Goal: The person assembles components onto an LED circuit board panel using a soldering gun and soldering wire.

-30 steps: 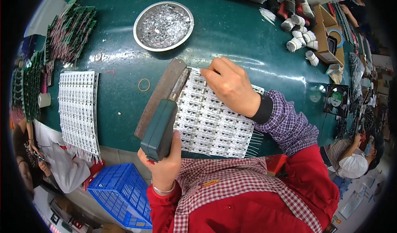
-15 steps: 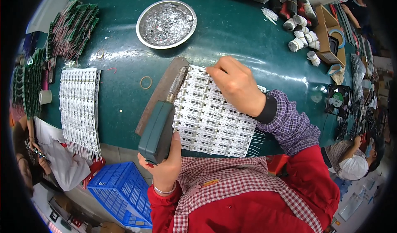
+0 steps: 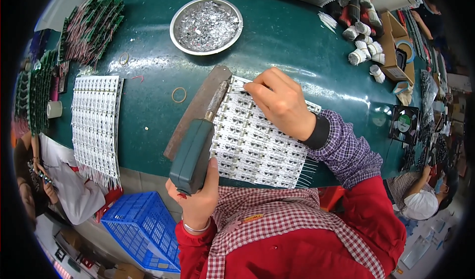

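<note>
A dark green soldering gun (image 3: 191,155) is in my left hand (image 3: 199,206), the fingers wrapped round its handle. Its metal barrel (image 3: 216,100) points away from me, along the left edge of a white circuit board panel (image 3: 255,150). Rows of small components cover the panel, and thin white wires (image 3: 308,172) stick out at its lower right. Over the panel's far part, my right hand (image 3: 283,105) is closed in a pinch near the far left corner. What the fingertips hold is too small to make out. A flat brown bar (image 3: 190,118) lies slantwise beside the panel.
A metal bowl (image 3: 174,35) of silvery scraps stands beyond the bar. Another stack of white panels (image 3: 96,125) lies at left, near green boards with pink wires (image 3: 94,29). Bundled wires (image 3: 363,49) and a cardboard box (image 3: 391,56) are far right. A blue crate (image 3: 141,224) sits below the table.
The whole view has shifted slightly, so the bowl and bar appear a little farther right and higher. Both hands keep nearly the same place over the panel, with the soldering gun still held.
</note>
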`<state>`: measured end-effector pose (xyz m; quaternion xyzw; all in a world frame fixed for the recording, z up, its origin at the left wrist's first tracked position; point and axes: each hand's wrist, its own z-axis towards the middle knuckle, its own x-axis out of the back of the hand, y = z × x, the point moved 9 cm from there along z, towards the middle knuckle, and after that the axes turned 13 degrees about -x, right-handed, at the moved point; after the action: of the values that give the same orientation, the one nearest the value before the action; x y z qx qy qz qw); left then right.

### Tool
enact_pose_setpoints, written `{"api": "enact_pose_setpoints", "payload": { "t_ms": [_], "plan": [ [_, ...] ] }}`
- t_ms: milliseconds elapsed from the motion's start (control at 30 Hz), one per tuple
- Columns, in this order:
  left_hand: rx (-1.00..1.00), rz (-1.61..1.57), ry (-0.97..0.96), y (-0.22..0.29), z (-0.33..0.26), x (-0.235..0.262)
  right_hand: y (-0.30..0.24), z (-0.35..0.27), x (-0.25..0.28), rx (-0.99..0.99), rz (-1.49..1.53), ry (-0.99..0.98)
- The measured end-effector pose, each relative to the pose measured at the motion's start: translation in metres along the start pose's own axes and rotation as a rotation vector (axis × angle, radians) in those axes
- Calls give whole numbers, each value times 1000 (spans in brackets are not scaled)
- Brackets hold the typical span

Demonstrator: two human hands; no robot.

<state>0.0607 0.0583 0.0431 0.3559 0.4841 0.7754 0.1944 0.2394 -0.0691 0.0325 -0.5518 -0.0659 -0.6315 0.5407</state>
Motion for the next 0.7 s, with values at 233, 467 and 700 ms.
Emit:
{"api": "enact_pose_setpoints", "payload": {
  "t_ms": [233,467,700],
  "plan": [
    [-42,32,-40,-1,0,-4,2,-1,-2,-6,2,-7],
    [11,49,-86,-3,-1,-6,3,-2,-2,-20,-12,-15],
    [21,65,-74,-7,-5,-7,3,-3,-2,-20,-4,-17]
  ]
}}
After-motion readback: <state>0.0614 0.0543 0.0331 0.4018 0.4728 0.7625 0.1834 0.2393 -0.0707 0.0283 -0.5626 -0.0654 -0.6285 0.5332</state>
